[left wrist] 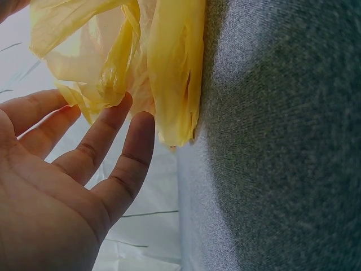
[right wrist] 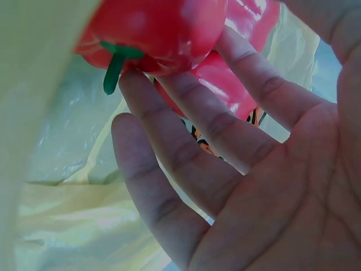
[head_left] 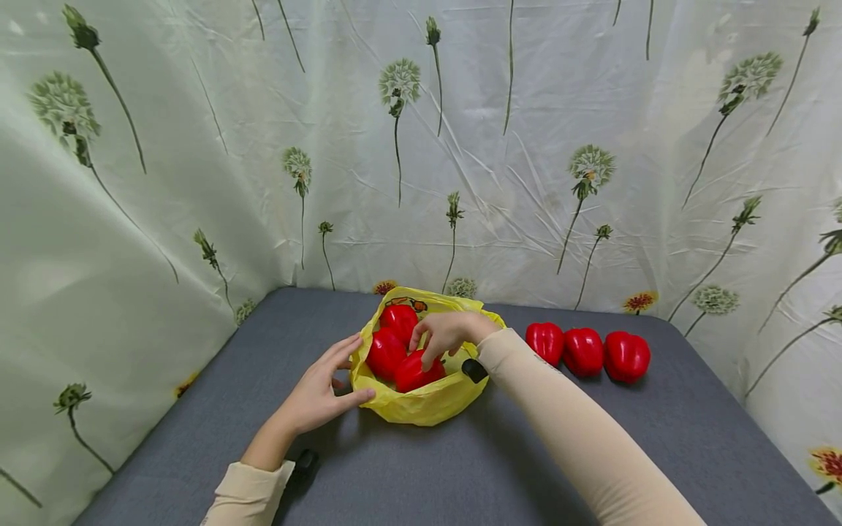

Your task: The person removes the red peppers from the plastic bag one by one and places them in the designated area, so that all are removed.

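Observation:
A yellow plastic bag point(head_left: 421, 409) sits on the table, its mouth spread wide, with red bell peppers inside. My left hand point(head_left: 319, 391) rests against the bag's left side, fingers spread and nearly straight; in the left wrist view its fingertips touch the crumpled plastic point(left wrist: 175, 68). Inside the bag, my right hand point(head_left: 447, 332) holds the nearest bell pepper point(head_left: 416, 372) between thumb and fingers. A green stem point(right wrist: 114, 70) shows on that pepper in the right wrist view, where the thumb's tip is out of frame. Two more peppers, a left one point(head_left: 385, 354) and a far one point(head_left: 398, 321), lie beside it.
Three red bell peppers stand in a row right of the bag: a left one point(head_left: 544, 343), a middle one point(head_left: 583, 351) and a right one point(head_left: 626, 357). The grey table point(head_left: 368, 475) meets a flower-printed curtain point(head_left: 355, 183) behind and at both sides.

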The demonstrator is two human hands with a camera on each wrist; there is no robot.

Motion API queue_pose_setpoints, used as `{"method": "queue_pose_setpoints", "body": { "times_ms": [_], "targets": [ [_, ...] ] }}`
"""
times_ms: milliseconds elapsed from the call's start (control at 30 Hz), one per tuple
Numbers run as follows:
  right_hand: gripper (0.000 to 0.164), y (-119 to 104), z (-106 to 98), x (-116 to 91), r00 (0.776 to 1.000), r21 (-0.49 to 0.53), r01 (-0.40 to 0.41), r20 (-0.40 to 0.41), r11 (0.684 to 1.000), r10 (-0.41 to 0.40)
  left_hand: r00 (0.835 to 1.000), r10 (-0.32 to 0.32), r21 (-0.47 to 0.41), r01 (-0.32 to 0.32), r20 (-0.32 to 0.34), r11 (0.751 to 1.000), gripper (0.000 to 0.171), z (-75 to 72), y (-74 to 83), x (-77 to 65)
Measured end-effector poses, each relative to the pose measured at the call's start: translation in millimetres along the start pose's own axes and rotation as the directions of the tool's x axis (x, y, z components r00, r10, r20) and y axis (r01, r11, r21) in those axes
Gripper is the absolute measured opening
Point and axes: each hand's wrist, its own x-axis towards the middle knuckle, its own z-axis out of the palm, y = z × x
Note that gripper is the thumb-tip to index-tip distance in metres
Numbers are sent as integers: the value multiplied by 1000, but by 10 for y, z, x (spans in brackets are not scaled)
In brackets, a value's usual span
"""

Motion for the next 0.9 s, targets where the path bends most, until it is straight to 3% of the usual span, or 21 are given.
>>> {"method": "queue_pose_setpoints", "body": {
  "times_ms": [600, 733, 900],
  "targets": [
    [38, 94, -104, 2, 996, -21, 66, -51, 998, -67, 1000, 9, 9, -9, -4, 1000, 87, 22, -34, 1],
    [38, 118, -121, -39, 998, -50, 10, -55, 999, -13, 1000, 8, 9, -8, -5, 1000, 88, 23, -37, -1],
    [44, 194, -131, -86, 993, -6, -113, -29, 994, 112, 1000, 7, 4, -7, -4, 1000, 88, 17, -37, -5]
  ]
}}
